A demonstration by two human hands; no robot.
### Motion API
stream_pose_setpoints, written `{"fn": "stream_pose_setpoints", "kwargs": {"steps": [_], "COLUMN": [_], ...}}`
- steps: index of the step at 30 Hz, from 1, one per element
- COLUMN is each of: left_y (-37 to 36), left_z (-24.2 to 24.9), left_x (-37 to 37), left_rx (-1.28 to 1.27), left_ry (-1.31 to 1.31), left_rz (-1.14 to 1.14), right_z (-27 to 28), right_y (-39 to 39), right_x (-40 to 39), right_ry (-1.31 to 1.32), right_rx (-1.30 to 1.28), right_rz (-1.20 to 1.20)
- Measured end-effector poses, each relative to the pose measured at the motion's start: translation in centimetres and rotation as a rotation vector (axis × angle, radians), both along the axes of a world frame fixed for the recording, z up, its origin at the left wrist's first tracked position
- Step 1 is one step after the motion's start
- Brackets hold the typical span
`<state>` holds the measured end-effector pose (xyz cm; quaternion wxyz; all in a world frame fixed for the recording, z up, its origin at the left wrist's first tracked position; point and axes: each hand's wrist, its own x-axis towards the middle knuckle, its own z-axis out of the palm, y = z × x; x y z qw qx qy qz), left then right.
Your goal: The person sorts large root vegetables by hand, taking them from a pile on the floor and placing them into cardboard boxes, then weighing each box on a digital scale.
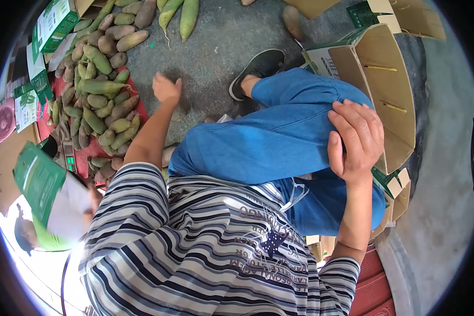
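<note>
Left hand (167, 88) above grey floor (210, 58), apparently unclenched and empty, near heaped radishes (96, 59), right hand (357, 138) spread on blue trouser leg (268, 134), beside open carton (384, 52).

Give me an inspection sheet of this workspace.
Surface: grey floor, partly covered by a red sheet.
Job's things: green and brown vegetables, heaped at left; a few lie apart on the floor.
Clutter: open cartons at right.
Hands: left hand over the floor, nothing seen in it; right hand resting on the knee.
Cables: dark line at lower left, possibly a cable.
Surroundings: another person at left, beside a green-and-white box.
</note>
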<state>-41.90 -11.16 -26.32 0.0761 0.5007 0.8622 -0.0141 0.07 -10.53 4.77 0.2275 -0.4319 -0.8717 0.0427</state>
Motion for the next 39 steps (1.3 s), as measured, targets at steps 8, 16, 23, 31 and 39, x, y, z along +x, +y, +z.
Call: {"fn": "stream_pose_setpoints", "kwargs": {"steps": [8, 16, 23, 31, 39], "left_y": [-5.3, 1.5, 10.3, 12.2, 13.7], "left_z": [-7.9, -1.2, 21.1, 30.6, 25.5], "left_x": [-5.6, 4.1, 19.8, 36.5, 43.9], "left_rx": [-0.253, 0.047, 0.594, 0.651, -0.311], "left_ry": [-0.403, -1.151, -1.406, -1.284, -0.452], "left_rz": [0.57, 0.519, -0.42, -1.338, -1.662], "right_z": [0.9, -0.4, -3.7, -3.5, -3.5], "right_y": [1.1, -0.8, -1.1, -1.8, -1.7], "right_x": [3.5, 10.9, 11.6, 11.3, 11.1], "right_ry": [0.258, -0.229, -0.337, -0.378, -0.394], "right_rx": [-0.169, -0.612, -0.637, -0.578, -0.606], "right_rz": [-0.371, -0.583, -0.51, -0.476, -0.497]}}
